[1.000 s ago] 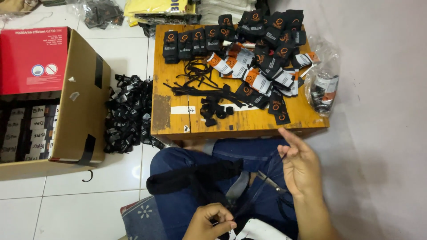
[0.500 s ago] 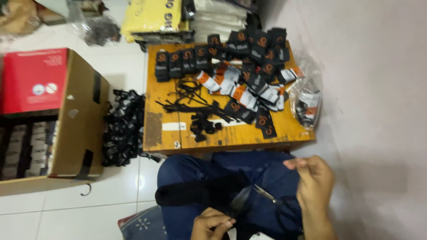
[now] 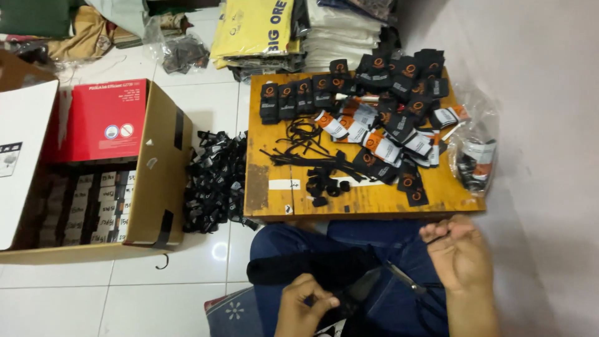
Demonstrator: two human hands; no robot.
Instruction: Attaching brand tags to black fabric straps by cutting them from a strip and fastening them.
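Left hand [image 3: 304,304] pinches a black strap [image 3: 324,269] lying across the lap; right hand [image 3: 458,254], fingers curled, pinches a thin black cord [image 3: 405,284] (its end hidden). Ahead, a wooden table [image 3: 274,187] holds tags [image 3: 380,146].

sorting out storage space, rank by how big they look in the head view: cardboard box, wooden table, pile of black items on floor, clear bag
1. cardboard box
2. wooden table
3. pile of black items
4. clear bag
The box sits partly out of frame.

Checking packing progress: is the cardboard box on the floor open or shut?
Open: the cardboard box has its flaps up, with rows of small packs visible inside.
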